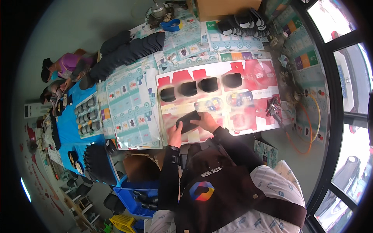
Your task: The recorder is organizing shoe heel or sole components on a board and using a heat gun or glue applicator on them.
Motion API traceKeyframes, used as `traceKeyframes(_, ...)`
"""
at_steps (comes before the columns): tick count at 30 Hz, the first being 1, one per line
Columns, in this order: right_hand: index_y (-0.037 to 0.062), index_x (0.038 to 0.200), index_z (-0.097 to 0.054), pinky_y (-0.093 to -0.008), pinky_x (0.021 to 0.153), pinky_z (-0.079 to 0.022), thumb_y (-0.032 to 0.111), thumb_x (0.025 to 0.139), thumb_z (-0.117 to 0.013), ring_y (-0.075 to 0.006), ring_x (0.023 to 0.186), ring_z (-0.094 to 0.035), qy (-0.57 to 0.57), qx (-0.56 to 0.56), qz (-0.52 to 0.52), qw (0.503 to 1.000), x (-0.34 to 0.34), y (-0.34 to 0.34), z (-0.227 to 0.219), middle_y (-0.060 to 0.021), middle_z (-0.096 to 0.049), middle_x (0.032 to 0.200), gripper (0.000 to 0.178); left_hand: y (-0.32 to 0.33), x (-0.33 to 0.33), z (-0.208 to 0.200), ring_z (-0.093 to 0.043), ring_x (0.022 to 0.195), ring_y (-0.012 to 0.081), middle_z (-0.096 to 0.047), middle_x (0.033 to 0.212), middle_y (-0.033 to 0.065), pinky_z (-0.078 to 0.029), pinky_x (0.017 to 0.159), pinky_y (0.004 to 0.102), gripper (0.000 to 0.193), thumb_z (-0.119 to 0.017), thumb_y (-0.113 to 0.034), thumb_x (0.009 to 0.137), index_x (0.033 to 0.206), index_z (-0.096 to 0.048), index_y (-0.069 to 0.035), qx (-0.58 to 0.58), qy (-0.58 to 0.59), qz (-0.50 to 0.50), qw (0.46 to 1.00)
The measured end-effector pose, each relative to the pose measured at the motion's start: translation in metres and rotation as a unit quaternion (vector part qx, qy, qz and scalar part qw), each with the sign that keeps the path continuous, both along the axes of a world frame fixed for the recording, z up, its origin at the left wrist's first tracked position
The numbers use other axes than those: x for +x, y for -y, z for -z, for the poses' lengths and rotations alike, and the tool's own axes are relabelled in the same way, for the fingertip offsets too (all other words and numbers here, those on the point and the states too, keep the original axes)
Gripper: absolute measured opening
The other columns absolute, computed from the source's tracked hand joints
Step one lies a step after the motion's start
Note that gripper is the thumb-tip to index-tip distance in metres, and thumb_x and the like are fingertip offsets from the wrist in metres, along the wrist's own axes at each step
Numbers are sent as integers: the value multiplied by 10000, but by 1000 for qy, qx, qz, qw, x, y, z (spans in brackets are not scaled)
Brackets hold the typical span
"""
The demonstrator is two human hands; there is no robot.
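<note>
Between my two hands is a black, curved flat piece, possibly a shoe part, over the near left of a red and white printed sheet. My left hand pinches its near left edge. On the opposite side, my right hand grips it with thumb and fingers. Beyond my hands lies a row of several similar black pieces, spaced apart on the sheet. A metal spray gun rests at the sheet's right edge, with an orange hose near it.
Long overlapping rows of black pieces lie at the far left. More black pieces with pale edges are piled far right beside a cardboard box. A blue tape dispenser stands behind. A person works leftward; a blue crate sits below.
</note>
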State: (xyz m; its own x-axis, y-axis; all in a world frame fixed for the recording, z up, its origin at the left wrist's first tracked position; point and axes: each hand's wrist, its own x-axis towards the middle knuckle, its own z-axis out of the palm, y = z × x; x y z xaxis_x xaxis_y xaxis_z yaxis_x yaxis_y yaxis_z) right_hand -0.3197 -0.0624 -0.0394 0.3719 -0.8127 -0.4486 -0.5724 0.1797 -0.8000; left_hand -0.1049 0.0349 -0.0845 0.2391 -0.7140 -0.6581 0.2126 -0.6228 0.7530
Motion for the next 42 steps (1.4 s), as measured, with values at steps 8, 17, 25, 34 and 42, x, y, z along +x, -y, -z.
traceKeyframes(8, -65, 987, -712, -435, 797, -542, 290, 871, -783, -378, 899, -716, 14, -4, 227, 974, 2, 19, 64, -254, -727, 925, 379, 65, 57, 34, -681, 800, 335, -726, 897, 202, -510, 747, 416, 384, -666, -352, 984, 1009, -703, 29, -105, 273, 71, 954)
traceKeyframes(17, -37, 897, -702, -455, 727, -532, 306, 856, -796, -412, 834, -698, -99, -55, 228, 967, 30, 27, 72, -238, -716, 864, 358, 96, 63, 64, -637, 775, 369, -692, 847, 212, -489, 741, 431, 418, -676, -400, 960, 994, -696, 16, -89, 318, 90, 940)
traceKeyframes(25, -62, 1189, -638, -522, 951, -486, 470, 860, -790, -423, 1026, -629, -143, -320, 90, 932, 10, 3, 79, -256, -664, 1122, 643, 38, 87, 105, -602, 979, 423, -645, 1069, 218, -470, 833, 521, 510, -707, -463, 915, 1141, -630, -13, -233, 623, 3, 747)
traceKeyframes(34, -16, 1144, -684, -306, 848, -507, 99, 967, -619, -171, 899, -639, 44, -112, -70, 990, -16, -23, -42, -85, -701, 1023, 221, -344, 144, 41, -719, 874, 345, -736, 973, 226, -570, 800, 415, 617, -798, -401, 845, 1173, -647, 99, 143, 446, -345, 813)
traceKeyframes(42, -15, 1129, -681, -294, 802, -501, 141, 992, -588, -143, 885, -644, 50, -96, -96, 989, 66, -71, -122, -50, -683, 948, 228, -711, 170, 107, -672, 1113, 390, -702, 1135, 288, -517, 972, 431, 788, -828, -585, 733, 1114, -666, 85, 420, 285, -565, 650)
